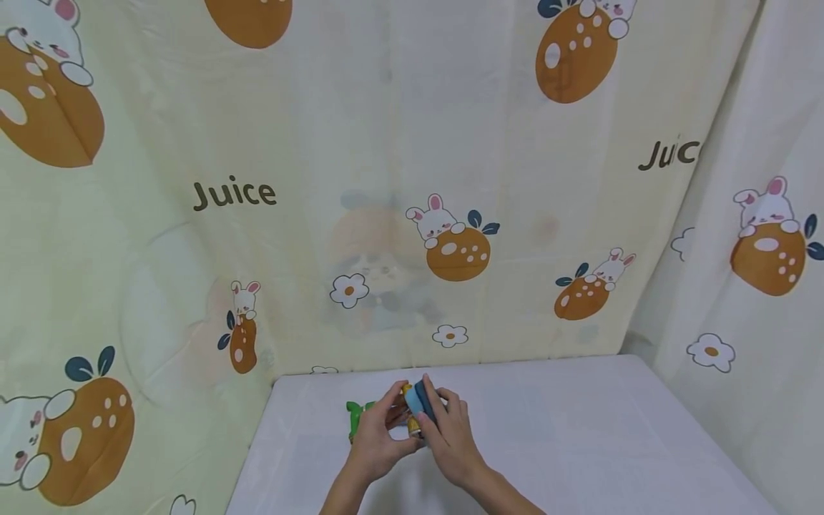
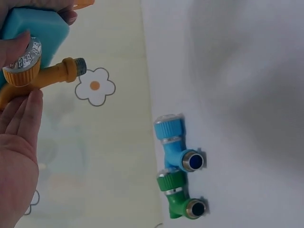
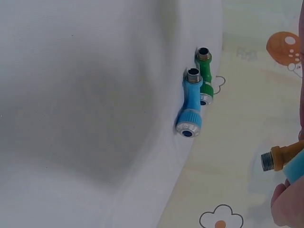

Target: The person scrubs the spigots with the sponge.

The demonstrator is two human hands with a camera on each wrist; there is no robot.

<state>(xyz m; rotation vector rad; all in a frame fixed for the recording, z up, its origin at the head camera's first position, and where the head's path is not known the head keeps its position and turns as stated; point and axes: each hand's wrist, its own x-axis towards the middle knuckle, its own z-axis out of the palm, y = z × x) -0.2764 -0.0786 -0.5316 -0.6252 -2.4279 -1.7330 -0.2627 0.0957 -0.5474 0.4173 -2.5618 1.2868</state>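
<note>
Two taps [image 2: 174, 148], perhaps touching, lie on the table [image 1: 579, 436].

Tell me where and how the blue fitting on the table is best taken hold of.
Probably best to take the blue fitting by its ribbed knob, the hand coming from above, on the side away from the green fitting. The ridges should help against slipping, and the knob stands clear, while the green fitting lies close beside the rest of the body.

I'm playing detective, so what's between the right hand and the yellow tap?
A blue block lies between the right hand and the yellow tap; the left wrist view shows it best.
</note>
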